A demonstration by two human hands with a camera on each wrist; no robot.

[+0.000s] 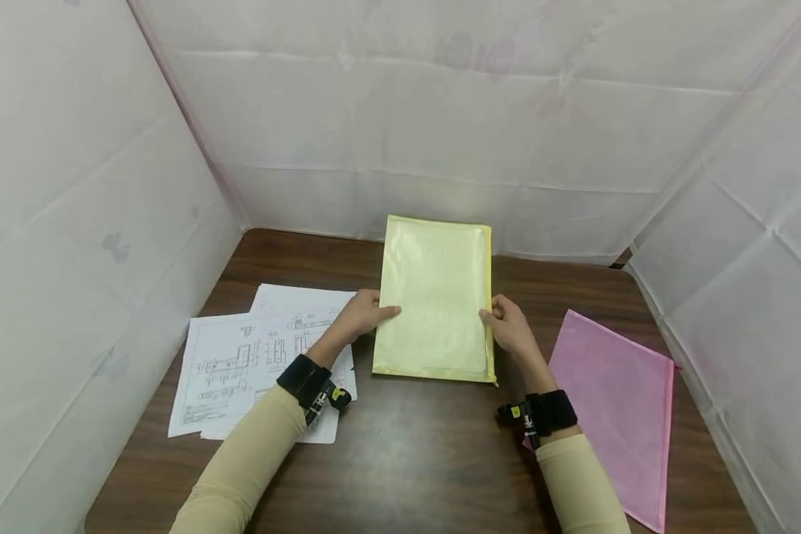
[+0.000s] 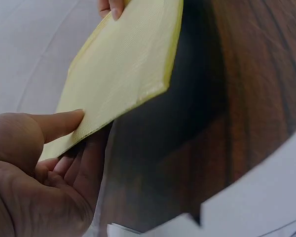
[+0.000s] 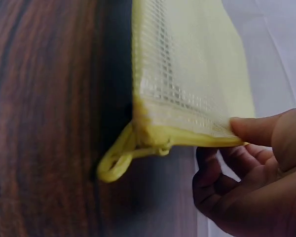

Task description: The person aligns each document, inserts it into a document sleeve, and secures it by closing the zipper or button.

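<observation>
While we hold the yellow mesh pouch [image 1: 435, 297] above the table [image 1: 407, 445], left hand [image 1: 360, 315] and right hand [image 1: 510, 330] each pinch one long edge, thumb on top. We judge it light, flexible and somewhat slippery; grip the bound edges.

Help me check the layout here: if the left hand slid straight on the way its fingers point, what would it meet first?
The left hand points right across the yellow mesh pouch it pinches; going on, it would likely meet the right hand gripping the opposite edge.
</observation>
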